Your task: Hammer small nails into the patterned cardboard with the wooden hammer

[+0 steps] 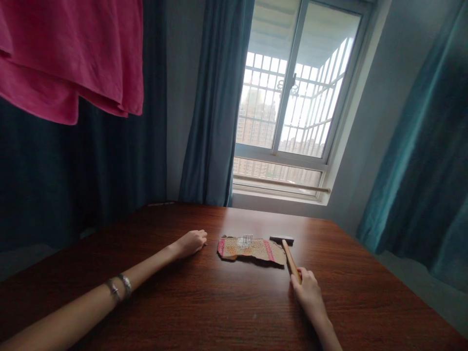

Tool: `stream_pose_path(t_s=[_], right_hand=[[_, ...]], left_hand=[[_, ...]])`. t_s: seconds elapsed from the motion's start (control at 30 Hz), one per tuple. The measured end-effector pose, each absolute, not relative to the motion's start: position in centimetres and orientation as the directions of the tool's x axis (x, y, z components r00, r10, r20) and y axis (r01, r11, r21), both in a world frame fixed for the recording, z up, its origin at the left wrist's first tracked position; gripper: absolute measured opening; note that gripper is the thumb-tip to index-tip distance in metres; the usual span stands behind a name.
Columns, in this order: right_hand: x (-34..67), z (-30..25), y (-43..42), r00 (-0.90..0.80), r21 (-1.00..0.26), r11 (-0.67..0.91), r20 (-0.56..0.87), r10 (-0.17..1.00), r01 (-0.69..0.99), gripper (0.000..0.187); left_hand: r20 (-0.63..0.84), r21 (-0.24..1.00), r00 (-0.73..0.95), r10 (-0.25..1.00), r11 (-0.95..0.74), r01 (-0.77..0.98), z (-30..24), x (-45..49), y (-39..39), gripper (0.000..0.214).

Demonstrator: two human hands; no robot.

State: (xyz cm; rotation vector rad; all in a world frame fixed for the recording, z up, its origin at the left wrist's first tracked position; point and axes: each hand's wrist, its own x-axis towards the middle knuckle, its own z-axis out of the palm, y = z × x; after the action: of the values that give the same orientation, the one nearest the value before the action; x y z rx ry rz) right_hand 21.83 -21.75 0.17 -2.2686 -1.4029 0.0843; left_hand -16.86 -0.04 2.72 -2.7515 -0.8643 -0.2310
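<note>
My right hand [309, 288] is closed around the wooden handle of a hammer [288, 256], whose dark head [282, 239] rests on the brown wooden table [219, 312]. Just left of the hammer lies a small woven cloth [252, 249] with pink stripes at both ends. Several small metal nails [247, 239] stand on its far edge. My left hand [192, 242] lies on the table left of the cloth with fingers curled in, and what is in them, if anything, is hidden. Two bracelets [120, 287] sit on my left forearm.
A window with a barred grille [292, 107] is straight ahead beyond the table. Teal curtains [215, 107] hang on both sides of it. A pink cloth [73, 53] hangs at the top left. The table's far edge runs just behind the hammer head.
</note>
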Motion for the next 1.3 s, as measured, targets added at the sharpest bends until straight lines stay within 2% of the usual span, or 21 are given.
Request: stream_pose_path(t_s=[0.1,0.17,0.27,0.37,0.47,0.53,0.67,0.8,0.97,1.13,1.3], right_hand=[[21.8,-0.1,-21.8,0.468,-0.435,-0.346,0.211,0.858,0.831,0.038],[21.9,0.0,-21.9,0.479,-0.437,-0.339,0.265,0.837,0.833,0.043],[21.6,0.7,-21.9,0.478,-0.425,-0.293,0.441,0.760,0.857,0.048],[20.1,2.2,-21.8,0.383,-0.483,-0.079,0.573,0.725,0.872,0.037],[17.0,3.8,-21.8,0.268,-0.623,0.201,0.575,0.773,0.756,0.030],[14.6,4.6,-21.9,0.220,-0.703,0.303,0.549,0.806,0.644,0.029],[11.3,5.4,-21.9,0.205,-0.813,0.343,0.479,0.854,0.471,0.029],[10.3,5.5,-21.6,0.191,-0.848,0.356,0.453,0.871,0.393,0.029],[9.7,5.6,-21.4,0.197,-0.861,0.351,0.441,0.876,0.368,0.028],[9.8,5.7,-21.0,0.258,-0.855,0.314,0.441,0.860,0.413,0.019],[10.0,5.3,-20.1,0.260,-0.876,0.298,0.410,0.874,0.378,0.021]], left_hand=[[0.243,-0.210,0.830,0.502,-0.808,0.550,2.8,-17.0,0.2,0.011],[0.283,-0.155,0.811,0.513,-0.810,0.566,3.2,-16.7,-0.1,0.011],[0.371,0.098,0.716,0.591,-0.792,0.603,4.1,-15.5,-1.4,0.014],[0.403,0.454,0.583,0.706,-0.707,0.542,4.8,-13.1,-3.3,0.018],[0.343,0.703,0.510,0.788,-0.576,0.417,4.9,-10.1,-5.6,0.026],[0.313,0.778,0.502,0.806,-0.521,0.351,4.8,-8.4,-7.2,0.028],[0.274,0.855,0.571,0.774,-0.468,0.224,5.1,-5.9,-10.2,0.027],[0.235,0.900,0.600,0.764,-0.405,0.163,5.7,-4.8,-12.1,0.027],[0.277,0.889,0.610,0.743,-0.439,0.132,5.6,-4.3,-12.7,0.025],[0.281,0.900,0.605,0.745,-0.423,0.103,5.3,-4.1,-12.7,0.026],[0.280,0.921,0.568,0.774,-0.384,0.070,5.3,-3.8,-12.7,0.026]])
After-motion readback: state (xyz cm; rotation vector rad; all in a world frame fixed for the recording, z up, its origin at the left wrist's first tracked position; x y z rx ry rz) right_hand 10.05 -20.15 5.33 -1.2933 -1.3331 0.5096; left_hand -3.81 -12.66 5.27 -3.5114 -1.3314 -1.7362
